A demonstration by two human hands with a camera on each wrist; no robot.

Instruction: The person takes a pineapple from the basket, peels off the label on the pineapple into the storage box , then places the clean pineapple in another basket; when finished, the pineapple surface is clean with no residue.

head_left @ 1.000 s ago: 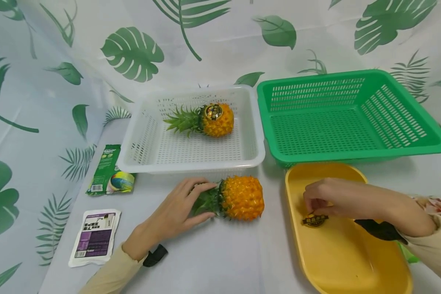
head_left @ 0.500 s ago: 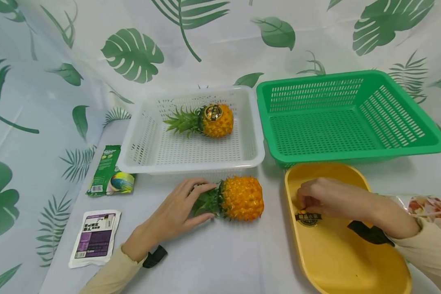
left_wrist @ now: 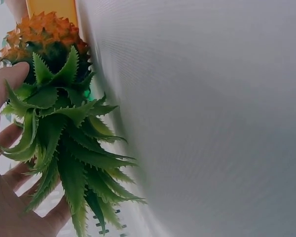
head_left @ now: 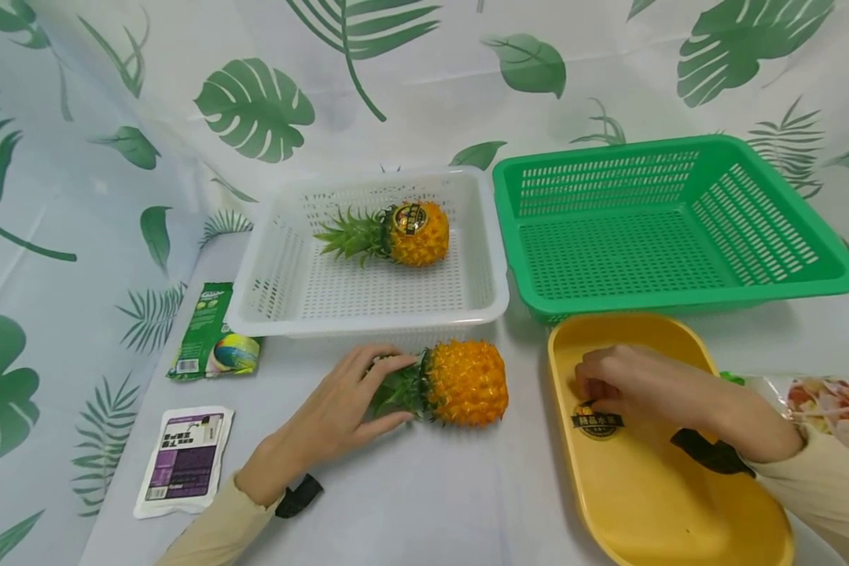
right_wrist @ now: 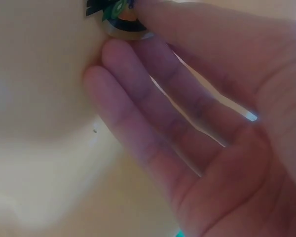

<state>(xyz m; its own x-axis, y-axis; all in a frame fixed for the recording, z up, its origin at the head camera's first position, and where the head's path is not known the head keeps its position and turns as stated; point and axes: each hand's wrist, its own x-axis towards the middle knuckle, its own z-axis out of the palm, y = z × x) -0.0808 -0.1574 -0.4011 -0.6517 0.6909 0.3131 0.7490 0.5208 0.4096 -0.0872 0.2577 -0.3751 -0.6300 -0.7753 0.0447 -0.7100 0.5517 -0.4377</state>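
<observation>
An orange pineapple [head_left: 467, 383] with a green crown lies on its side on the table. My left hand [head_left: 339, 405] grips it by the crown. In the left wrist view, the thumb rests near the neck of the pineapple [left_wrist: 44, 42] and the other fingers lie behind the leaves. Over the yellow basin [head_left: 668, 495], my right hand [head_left: 633, 383] pinches a black and gold label sticker [head_left: 597, 424]. The right wrist view shows the sticker [right_wrist: 121, 19] between thumb and fingers, close to the basin wall. Whether it touches the basin is hard to tell.
A white basket [head_left: 368, 324] at the back holds another pineapple [head_left: 419, 244] bearing a similar label. Right of it stands a green basket [head_left: 622, 244]. At left lie a green packet [head_left: 208, 334] and a purple-white packet [head_left: 184, 462]. A clear printed bag [head_left: 831, 405] is behind the right arm.
My right hand has shifted left with the sticker, toward the basin's left wall, then slightly back right. The left hand and its pineapple stay put.
</observation>
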